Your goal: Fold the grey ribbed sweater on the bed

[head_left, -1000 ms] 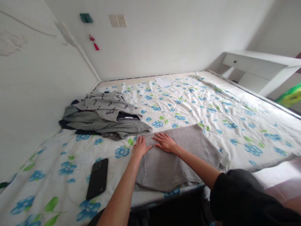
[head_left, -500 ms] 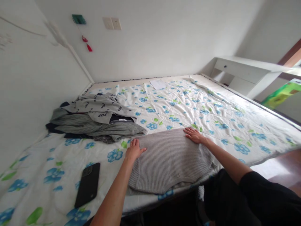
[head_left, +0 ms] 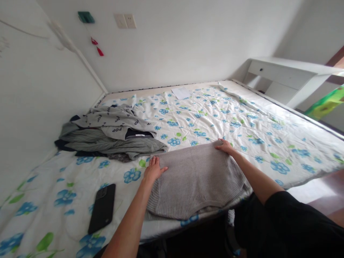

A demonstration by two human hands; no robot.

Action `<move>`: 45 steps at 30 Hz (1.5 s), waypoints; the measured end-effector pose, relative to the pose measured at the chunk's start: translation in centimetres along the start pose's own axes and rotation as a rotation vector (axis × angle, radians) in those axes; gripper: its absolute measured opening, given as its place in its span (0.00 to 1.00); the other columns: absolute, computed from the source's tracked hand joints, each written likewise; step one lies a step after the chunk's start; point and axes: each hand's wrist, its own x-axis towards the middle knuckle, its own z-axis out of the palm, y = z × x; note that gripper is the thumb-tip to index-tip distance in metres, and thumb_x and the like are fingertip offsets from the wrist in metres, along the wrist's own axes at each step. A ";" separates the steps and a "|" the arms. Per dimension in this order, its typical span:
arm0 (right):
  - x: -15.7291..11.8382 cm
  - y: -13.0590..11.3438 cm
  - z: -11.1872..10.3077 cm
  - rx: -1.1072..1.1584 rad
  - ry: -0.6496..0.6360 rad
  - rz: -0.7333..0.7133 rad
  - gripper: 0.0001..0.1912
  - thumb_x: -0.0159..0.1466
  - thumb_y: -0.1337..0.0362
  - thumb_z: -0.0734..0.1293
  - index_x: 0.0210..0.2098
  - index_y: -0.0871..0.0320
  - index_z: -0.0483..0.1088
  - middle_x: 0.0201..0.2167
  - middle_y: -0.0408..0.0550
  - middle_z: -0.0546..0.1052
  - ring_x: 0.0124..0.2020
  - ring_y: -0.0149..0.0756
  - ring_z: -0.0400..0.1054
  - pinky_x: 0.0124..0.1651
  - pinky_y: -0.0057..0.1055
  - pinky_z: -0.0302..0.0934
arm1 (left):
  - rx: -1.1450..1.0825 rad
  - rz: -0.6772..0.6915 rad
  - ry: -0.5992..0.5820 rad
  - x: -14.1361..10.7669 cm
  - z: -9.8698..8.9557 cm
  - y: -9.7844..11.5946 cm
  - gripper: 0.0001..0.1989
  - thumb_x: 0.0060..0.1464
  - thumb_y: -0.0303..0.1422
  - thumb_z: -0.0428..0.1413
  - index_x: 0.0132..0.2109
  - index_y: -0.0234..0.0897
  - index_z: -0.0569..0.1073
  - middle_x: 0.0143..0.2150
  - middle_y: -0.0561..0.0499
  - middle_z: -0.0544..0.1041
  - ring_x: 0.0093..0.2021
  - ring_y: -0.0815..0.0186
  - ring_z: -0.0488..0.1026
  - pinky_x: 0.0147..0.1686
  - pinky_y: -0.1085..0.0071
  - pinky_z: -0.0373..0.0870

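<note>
A grey-beige ribbed knit sweater (head_left: 190, 179) lies folded into a rough rectangle at the front edge of the bed. My left hand (head_left: 155, 170) rests flat on its left far corner, fingers stretched and thumb out to the side. At the far right corner, my right hand (head_left: 225, 147) has its fingers closed round the sweater's edge, with the thumb on the near side. The fingertips there are partly hidden by the cloth.
A heap of grey and dark clothes (head_left: 107, 132) lies on the flowered sheet (head_left: 204, 118) at the left. A black phone (head_left: 102, 208) is left of my forearm. A paper (head_left: 180, 93) lies at the back. A white desk (head_left: 285, 77) stands at the right.
My right hand has gone from lying spread on the sweater to gripping its far right corner, which is slightly raised. My left hand stays flat in place. The view has shifted slightly.
</note>
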 end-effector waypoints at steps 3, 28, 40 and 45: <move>0.3 0.5 -0.3 0.188 -0.096 0.092 0.23 0.63 0.57 0.81 0.54 0.60 0.83 0.46 0.54 0.88 0.46 0.47 0.83 0.50 0.35 0.78 | 0.000 0.003 -0.005 0.0 -0.1 -0.1 0.50 0.71 0.55 0.55 0.85 0.25 0.54 0.88 0.26 0.47 0.88 0.43 0.46 0.81 0.53 0.55; -0.8 2.2 -2.8 0.511 -0.243 0.355 0.18 0.62 0.57 0.87 0.39 0.57 0.78 0.32 0.50 0.84 0.32 0.41 0.81 0.35 0.31 0.81 | -0.033 0.004 -0.019 0.1 -0.4 -0.4 0.50 0.70 0.56 0.56 0.84 0.26 0.56 0.88 0.27 0.47 0.88 0.45 0.47 0.81 0.56 0.55; -4.2 2.5 -4.9 0.488 -0.486 0.283 0.24 0.56 0.52 0.89 0.41 0.58 0.81 0.38 0.51 0.87 0.43 0.44 0.84 0.46 0.33 0.81 | -0.062 0.023 0.006 0.2 -0.7 -0.4 0.51 0.69 0.54 0.57 0.83 0.21 0.56 0.87 0.24 0.48 0.88 0.43 0.47 0.82 0.56 0.50; -5.8 2.9 -5.0 0.456 -0.437 0.195 0.25 0.58 0.48 0.89 0.41 0.57 0.80 0.36 0.49 0.87 0.43 0.43 0.83 0.48 0.30 0.80 | -0.165 0.019 0.084 -1.2 -1.3 0.1 0.48 0.68 0.53 0.59 0.81 0.25 0.61 0.87 0.26 0.52 0.87 0.41 0.49 0.83 0.54 0.50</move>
